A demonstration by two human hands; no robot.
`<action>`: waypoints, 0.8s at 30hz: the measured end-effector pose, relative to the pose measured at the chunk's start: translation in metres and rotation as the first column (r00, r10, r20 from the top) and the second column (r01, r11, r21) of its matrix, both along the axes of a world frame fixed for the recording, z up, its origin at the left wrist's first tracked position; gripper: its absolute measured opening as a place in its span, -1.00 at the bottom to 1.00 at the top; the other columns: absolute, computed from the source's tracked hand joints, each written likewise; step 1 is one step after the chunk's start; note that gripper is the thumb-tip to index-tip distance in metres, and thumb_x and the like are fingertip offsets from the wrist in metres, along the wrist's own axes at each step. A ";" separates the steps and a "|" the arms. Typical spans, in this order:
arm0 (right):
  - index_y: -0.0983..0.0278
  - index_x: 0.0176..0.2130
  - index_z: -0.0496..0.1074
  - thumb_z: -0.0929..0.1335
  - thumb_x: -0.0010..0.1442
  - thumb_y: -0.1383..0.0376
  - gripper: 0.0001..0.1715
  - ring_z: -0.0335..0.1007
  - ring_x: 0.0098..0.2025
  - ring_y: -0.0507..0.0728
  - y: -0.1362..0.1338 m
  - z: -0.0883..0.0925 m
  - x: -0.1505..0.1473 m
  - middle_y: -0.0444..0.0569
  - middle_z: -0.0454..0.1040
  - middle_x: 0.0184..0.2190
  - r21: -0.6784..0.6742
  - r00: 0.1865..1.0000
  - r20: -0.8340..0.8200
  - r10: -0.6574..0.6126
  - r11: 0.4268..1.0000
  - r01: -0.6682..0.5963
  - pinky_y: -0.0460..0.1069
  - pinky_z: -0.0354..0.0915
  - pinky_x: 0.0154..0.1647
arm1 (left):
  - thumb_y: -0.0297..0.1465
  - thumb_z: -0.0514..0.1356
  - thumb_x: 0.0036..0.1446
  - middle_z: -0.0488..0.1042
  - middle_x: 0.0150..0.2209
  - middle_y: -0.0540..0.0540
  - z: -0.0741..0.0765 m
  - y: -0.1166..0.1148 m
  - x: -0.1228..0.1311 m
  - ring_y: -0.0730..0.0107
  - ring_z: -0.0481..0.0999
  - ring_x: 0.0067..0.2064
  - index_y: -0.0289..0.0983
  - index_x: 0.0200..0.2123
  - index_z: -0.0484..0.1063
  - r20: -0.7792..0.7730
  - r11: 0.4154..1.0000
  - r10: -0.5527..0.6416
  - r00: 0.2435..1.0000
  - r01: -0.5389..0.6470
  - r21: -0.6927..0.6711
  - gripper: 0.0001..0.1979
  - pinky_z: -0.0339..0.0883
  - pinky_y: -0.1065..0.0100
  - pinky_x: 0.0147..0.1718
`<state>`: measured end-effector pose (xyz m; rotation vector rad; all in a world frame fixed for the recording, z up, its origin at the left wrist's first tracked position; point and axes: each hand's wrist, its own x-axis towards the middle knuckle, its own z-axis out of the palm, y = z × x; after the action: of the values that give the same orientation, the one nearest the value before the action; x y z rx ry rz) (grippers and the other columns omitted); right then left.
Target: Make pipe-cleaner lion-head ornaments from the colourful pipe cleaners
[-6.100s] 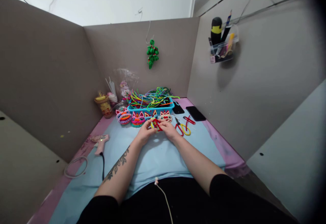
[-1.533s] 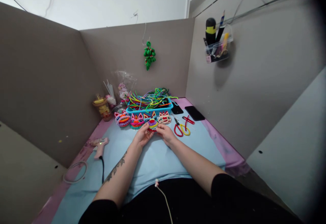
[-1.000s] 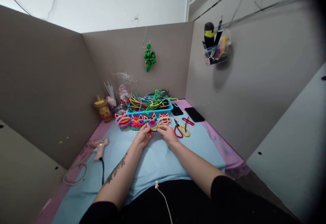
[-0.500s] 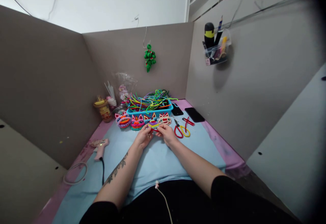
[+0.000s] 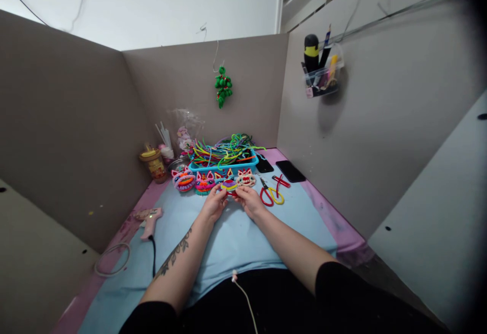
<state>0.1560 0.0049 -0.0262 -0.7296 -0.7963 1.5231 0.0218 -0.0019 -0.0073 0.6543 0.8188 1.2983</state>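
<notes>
Between my hands is a small fuzzy piece in yellow, purple and red. My left hand pinches its left side, and my right hand pinches its right side. A red strip shows low between the fingertips. Just behind stand several fuzzy animal heads: a pink and purple one, a pink one with an orange horn, a blue one partly hidden by the held piece, and a cream and red one. Scissors with one red and one yellow handle lie right of my right hand.
A blue basket of coloured pipe cleaners stands at the back. Right of it are red strips and phones. A pink glue gun and a cup are on the left. Panels enclose the table.
The held piece has tilted a little, so more of its purple and yellow face shows. Both hands keep their grip in nearly the same place.
</notes>
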 end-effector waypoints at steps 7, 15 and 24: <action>0.29 -0.49 0.41 0.54 -0.32 0.17 -0.62 0.28 -0.54 -0.01 0.001 0.000 0.000 -0.14 0.43 -0.57 -0.090 0.999 -0.043 -0.025 0.996 0.021 -0.14 0.06 -0.62 | -0.46 0.38 -0.19 0.47 -0.43 0.06 0.001 -0.002 0.002 0.56 0.44 -0.49 -0.19 -0.15 0.32 -0.064 1.000 0.021 0.998 -0.020 0.012 -0.52 0.20 0.55 -0.54; 0.29 -0.52 0.40 0.52 -0.31 0.12 -0.62 0.18 -0.62 -0.03 0.001 -0.002 -0.003 -0.14 0.41 -0.64 -0.088 0.999 -0.042 -0.033 0.996 0.029 -0.13 -0.06 -0.66 | -0.46 0.39 -0.22 0.47 -0.45 0.05 0.000 -0.003 0.004 0.55 0.45 -0.50 -0.22 -0.15 0.32 -0.060 1.000 0.005 0.998 -0.004 0.024 -0.50 0.18 0.57 -0.59; 0.29 -0.55 0.36 0.43 -0.16 -0.02 -0.57 0.05 -0.65 -0.06 0.005 -0.011 -0.007 -0.20 0.27 -0.69 0.021 0.983 0.176 -0.041 0.999 0.038 -0.12 -0.07 -0.63 | -0.49 0.38 -0.20 0.49 -0.39 -0.02 -0.003 -0.001 0.004 0.48 0.48 -0.45 -0.25 -0.10 0.28 -0.029 0.995 0.045 0.999 -0.043 0.085 -0.46 0.35 0.47 -0.46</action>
<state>0.1493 0.0094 -0.0368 -0.8714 -0.9211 1.4278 0.0259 -0.0029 -0.0103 0.7285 0.8108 1.3718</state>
